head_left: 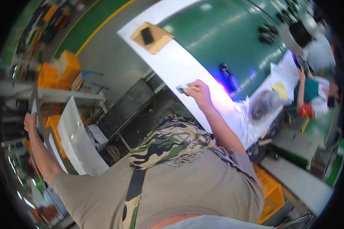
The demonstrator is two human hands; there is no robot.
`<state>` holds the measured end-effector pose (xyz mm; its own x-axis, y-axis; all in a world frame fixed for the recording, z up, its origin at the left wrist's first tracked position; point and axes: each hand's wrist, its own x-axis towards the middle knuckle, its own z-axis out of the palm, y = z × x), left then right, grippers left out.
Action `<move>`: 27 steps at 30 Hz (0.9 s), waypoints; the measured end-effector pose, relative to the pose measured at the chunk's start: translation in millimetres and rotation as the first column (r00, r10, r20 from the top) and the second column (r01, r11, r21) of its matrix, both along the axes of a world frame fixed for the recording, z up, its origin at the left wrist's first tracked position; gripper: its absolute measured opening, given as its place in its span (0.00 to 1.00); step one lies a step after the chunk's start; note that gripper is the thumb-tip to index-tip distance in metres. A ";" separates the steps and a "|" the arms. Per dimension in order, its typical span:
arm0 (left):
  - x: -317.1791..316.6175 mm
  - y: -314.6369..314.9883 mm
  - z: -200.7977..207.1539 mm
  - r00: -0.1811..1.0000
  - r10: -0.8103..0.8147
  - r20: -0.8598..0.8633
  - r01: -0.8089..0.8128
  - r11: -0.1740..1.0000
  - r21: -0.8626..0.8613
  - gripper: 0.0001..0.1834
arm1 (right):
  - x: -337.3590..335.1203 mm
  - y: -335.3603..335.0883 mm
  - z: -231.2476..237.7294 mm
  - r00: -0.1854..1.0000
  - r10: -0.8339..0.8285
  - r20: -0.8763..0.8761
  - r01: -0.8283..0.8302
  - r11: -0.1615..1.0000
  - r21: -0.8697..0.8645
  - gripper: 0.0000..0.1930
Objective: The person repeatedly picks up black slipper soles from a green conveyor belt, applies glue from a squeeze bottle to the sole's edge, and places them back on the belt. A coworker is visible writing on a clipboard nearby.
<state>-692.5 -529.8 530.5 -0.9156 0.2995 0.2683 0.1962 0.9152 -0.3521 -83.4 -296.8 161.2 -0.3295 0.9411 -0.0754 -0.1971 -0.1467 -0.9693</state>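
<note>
My right hand [201, 94] is closed around a small tool [182, 89] with a pale wood-coloured handle and a grey head. Blur hides its exact kind. I hold it over the long white tabletop [179, 65], close to its near edge. Out at the far left, my left hand [30, 123] is closed at the edge of a thin grey sheet [34, 101] standing upright. Beside that arm a large, slightly curved white panel [77, 137] leans upright.
A dark phone [147, 35] lies on brown cardboard [160, 40] at the table's far end. Clear plastic wrap [262, 107] heaps at the right. A co-worker [313, 91] sits beyond it. Yellow crates [59, 74] stand at left. A dark metal bench [128, 101] adjoins the table.
</note>
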 end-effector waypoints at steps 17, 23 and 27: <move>536.4 351.0 -451.6 -0.517 -0.267 0.813 -0.039 0.956 0.289 0.35 | 220.6 -89.0 -4.2 0.868 -0.483 0.118 0.493 0.866 -0.084 0.10; 646.5 402.6 -520.7 -0.593 -0.213 0.776 -0.092 0.976 0.198 0.36 | 257.4 -148.3 1.6 0.601 -0.779 0.179 0.799 0.587 -0.132 0.11; 672.9 425.1 -536.2 -0.753 -0.189 0.630 -0.314 0.945 -0.091 0.17 | 244.5 -169.6 6.8 0.421 -0.891 0.169 0.906 0.402 -0.132 0.11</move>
